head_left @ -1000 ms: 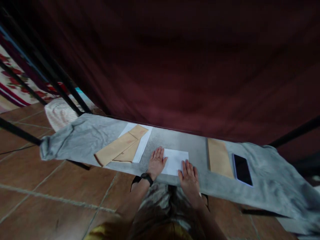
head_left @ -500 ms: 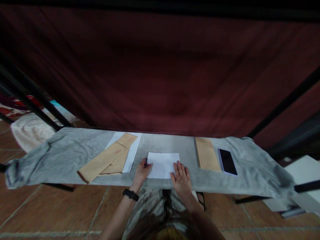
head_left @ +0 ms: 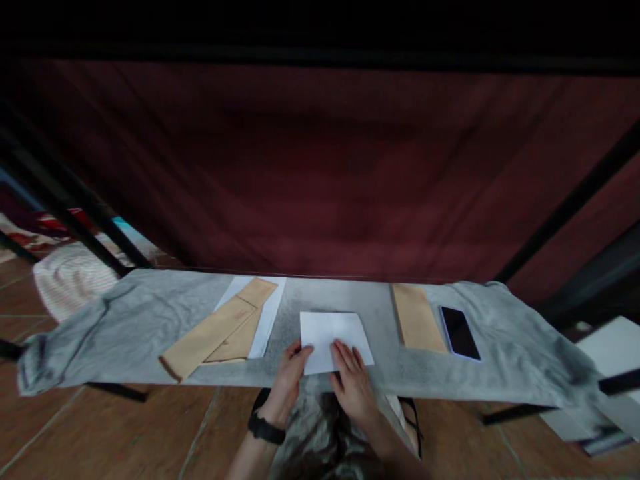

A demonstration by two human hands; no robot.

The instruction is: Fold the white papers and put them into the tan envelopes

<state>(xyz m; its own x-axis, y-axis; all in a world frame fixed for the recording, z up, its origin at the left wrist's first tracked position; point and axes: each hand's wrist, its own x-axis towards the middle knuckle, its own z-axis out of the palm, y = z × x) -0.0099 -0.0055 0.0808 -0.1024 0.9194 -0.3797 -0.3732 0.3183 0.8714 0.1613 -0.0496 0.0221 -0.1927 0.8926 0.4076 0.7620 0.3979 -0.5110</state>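
Observation:
A white sheet of paper [head_left: 333,333], with a faint crease, lies slightly turned on the grey cloth in front of me. My left hand [head_left: 291,370], a dark band on its wrist, pinches the sheet's left edge with the thumb on top. My right hand [head_left: 351,380] rests on the lower right part of the sheet, fingers extended. To the left, brown paper envelopes [head_left: 215,337] overlap white sheets [head_left: 270,313]. Another brown envelope [head_left: 419,319] lies to the right, beside a dark-screened phone [head_left: 460,333].
The narrow surface is covered with grey cloth [head_left: 150,320]. Behind it hangs a dark red curtain [head_left: 320,173], between black bars. A striped cloth [head_left: 75,280] is at the far left, and white boxes [head_left: 613,353] stand at the lower right.
The paper has turned a little and its right side now slants. My right hand has moved left from the sheet's right edge onto it. The view has tilted slightly upward.

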